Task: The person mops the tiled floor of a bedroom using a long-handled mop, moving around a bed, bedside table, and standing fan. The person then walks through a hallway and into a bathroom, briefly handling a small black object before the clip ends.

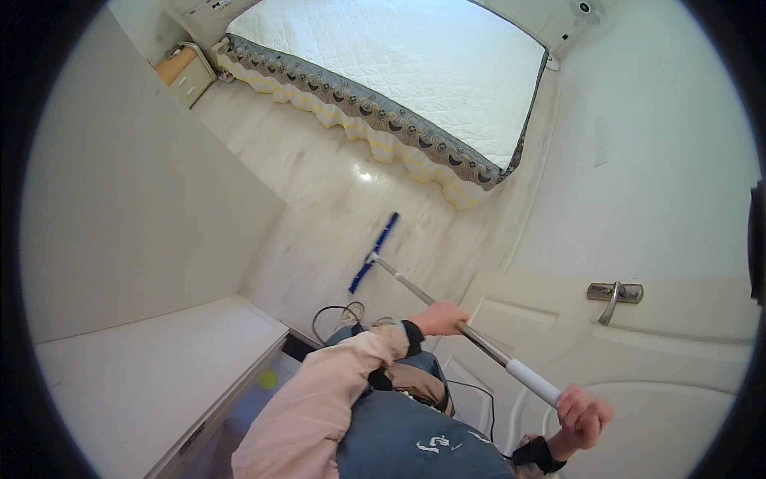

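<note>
My left hand (440,318) is closed around the metal pole (486,346) of a long-handled floor wiper, partway along it. At the top end of the pole, my right hand (581,415) grips the white handle sleeve (534,382). The pole slants down and away to a narrow blue wiper head (374,254), which lies on the pale wood-look floor (317,233). That head is between a bed and my feet, and a small white joint links it to the pole.
A bed (395,66) with a white quilted cover stands ahead, a nightstand (187,75) beyond it at left. A tall panel (137,185) rises on the left. At right is a white door (646,353) with a metal lever handle (610,302). Dark cables (492,401) hang near my body.
</note>
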The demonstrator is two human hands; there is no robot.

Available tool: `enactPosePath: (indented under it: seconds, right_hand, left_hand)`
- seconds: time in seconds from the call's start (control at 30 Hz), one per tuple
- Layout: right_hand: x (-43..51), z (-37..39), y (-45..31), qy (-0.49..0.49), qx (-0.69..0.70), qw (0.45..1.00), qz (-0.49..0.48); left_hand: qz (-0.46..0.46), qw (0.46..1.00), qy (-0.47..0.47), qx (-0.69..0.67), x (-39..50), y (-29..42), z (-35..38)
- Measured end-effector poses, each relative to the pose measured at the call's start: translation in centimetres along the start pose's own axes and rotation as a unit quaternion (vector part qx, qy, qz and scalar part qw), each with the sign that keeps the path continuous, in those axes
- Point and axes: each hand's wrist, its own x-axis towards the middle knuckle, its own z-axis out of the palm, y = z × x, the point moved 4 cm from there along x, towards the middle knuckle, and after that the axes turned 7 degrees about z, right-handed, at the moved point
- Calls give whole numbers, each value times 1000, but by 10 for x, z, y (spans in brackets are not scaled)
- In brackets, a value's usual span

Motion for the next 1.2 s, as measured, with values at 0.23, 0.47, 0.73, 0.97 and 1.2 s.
enactPosePath:
  seconds: [0.23,0.47,0.73,0.97,1.2]
  right_hand:
    - [50,91,105,-181,-14,981,66]
    - [44,99,148,-170,-16,979,114]
    - [-74,-6,97,241,39,961,131]
    - [-142,-55,-11,433,-18,890,139]
    - [-161,-76,-27,355,-41,934,-19]
  left_hand:
    - [-145,940,295,92,-130,-75,-119]
    - [-200,914,321,148,-130,-139,-118]
    - [-40,989,52,135,16,-83,17]
    - [69,969,-237,-25,53,46,145]
    - [131,916,-379,11,86,74,147]
